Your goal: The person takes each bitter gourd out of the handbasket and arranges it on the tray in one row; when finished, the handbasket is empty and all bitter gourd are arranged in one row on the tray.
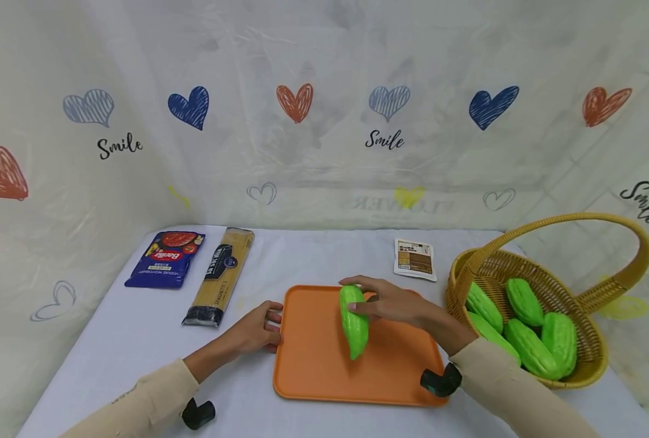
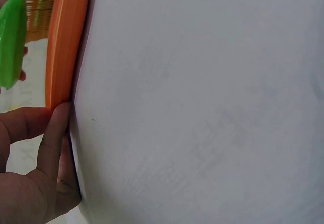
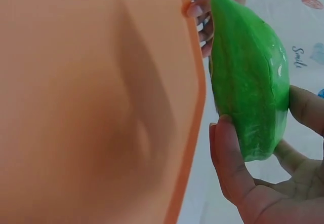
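Head view: right hand (image 1: 387, 299) grips one green vegetable (image 1: 355, 325), thumb on one side, fingers on the other, holding it by the far end. The near end is free and tapers toward the wearer. Position: over the orange tray (image 1: 305, 371), near its middle from left to right. Left wrist view shows a gap between vegetable and tray; right wrist view shows a shadow on the tray floor. Vegetable judged raised, not resting.

Key relation: long axis runs roughly fore and aft, near end slightly to the right, so it lies across the tray's longer side rather than along it. Tilt against the tray floor: cannot tell.

Left hand (image 1: 256, 328) is at the tray's left rim, fingers bent, thumb and finger pinching the edge; it lies left of the vegetable and apart from it. Right hand is the nearer, being the one in contact.

Right of the tray, on the desk (image 1: 102, 359): wicker basket (image 1: 540, 267), its handle arching above, with more green vegetables (image 1: 529, 350) inside. Beyond the tray, to the left: blue pouch (image 1: 165, 260) and spaghetti pack (image 1: 221, 277); to the right, a small white packet (image 1: 415, 259).
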Motion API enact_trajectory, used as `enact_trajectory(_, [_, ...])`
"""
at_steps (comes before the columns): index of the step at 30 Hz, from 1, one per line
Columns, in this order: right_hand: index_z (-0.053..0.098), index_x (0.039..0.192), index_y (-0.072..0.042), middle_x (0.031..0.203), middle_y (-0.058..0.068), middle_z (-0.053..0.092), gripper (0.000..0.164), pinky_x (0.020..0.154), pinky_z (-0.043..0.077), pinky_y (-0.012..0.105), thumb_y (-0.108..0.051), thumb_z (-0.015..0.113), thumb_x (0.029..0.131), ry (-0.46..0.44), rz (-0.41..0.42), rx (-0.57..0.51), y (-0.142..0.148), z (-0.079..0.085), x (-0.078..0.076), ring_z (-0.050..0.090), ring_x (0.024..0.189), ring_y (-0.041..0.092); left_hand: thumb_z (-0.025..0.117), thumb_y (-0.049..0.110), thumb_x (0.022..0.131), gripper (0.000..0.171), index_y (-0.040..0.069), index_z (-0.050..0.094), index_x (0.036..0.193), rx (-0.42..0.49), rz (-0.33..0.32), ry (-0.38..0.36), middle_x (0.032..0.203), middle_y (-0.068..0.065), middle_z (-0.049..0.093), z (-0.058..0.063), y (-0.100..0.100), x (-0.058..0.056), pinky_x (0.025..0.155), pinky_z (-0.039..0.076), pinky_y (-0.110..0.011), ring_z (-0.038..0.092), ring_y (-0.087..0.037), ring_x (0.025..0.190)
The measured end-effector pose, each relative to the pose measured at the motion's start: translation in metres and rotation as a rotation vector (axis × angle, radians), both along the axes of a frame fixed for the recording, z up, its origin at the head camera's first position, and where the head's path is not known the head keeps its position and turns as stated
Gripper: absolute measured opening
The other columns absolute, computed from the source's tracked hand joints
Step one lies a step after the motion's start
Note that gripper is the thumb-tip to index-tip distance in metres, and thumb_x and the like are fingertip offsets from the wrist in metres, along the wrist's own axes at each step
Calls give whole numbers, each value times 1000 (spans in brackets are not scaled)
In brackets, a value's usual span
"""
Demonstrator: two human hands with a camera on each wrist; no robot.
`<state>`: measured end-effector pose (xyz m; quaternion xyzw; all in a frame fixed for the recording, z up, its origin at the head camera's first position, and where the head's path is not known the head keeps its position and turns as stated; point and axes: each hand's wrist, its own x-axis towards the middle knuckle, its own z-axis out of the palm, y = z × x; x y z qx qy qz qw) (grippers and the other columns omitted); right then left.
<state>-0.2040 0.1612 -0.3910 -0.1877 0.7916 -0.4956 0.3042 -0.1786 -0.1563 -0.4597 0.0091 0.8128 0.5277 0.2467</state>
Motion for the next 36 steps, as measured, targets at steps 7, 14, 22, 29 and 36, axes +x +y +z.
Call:
enact_trajectory(7, [45, 150, -24, 143, 13, 47, 57, 91, 60, 41, -31, 66, 97, -28, -26, -22, -17, -9, -11, 56, 122, 26, 72, -1, 85, 66, 5, 42, 144, -9, -11, -3, 122, -12, 54, -1, 1, -1, 74, 63, -34, 61, -21, 98])
enact_trajectory(14, [44, 151, -16, 142, 16, 48, 60, 91, 60, 44, -30, 67, 97, -39, -3, -31, -31, -18, -21, 62, 112, 23, 72, -1, 85, 66, 6, 42, 144, -9, -7, -2, 122, -12, 54, -1, 2, -1, 74, 63, -34, 60, -21, 98])
enact_trajectory(22, [39, 154, -15, 143, 17, 52, 64, 91, 59, 43, -26, 65, 98, -22, 39, 13, -43, -26, -29, 61, 116, 22, 72, -1, 85, 67, 5, 41, 144, -16, -6, -6, 123, -12, 54, 2, 1, -2, 75, 63, -34, 61, -22, 99])
enact_trajectory(29, [37, 154, -11, 142, 26, 48, 67, 90, 60, 42, -24, 68, 96, -45, -10, -2, -57, -31, -32, 65, 112, 25, 72, -1, 84, 67, 5, 41, 144, -17, -7, -8, 122, -12, 53, 1, 0, -2, 75, 63, -34, 60, -22, 99])
enact_trajectory(36, [41, 147, -7, 130, 22, 57, 64, 87, 61, 39, -25, 71, 94, -24, -53, 4, -73, -35, -34, 67, 103, 23, 74, -1, 83, 68, 5, 44, 143, -13, 7, -8, 119, -11, 54, 3, 0, 0, 73, 63, -35, 60, -21, 97])
